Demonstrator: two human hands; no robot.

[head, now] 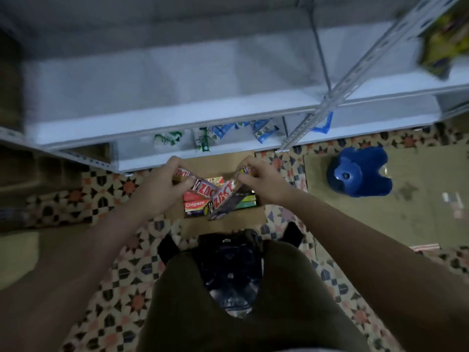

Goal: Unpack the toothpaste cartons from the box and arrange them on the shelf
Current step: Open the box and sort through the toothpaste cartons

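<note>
An open cardboard box stands on the patterned floor in front of my knees, with several toothpaste cartons inside, among them a red Colgate carton. My left hand is shut on a red-and-white Zact carton lifted above the box. My right hand grips a second Zact carton, tilted so the two cartons cross in the middle. The white shelf rises just beyond the box, its broad upper board bare.
Small white, green and blue packs lie on the lowest shelf board. A blue plastic stool stands on flattened cardboard at the right. A slotted metal upright crosses diagonally. A yellow packet hangs top right. A dark bag sits between my legs.
</note>
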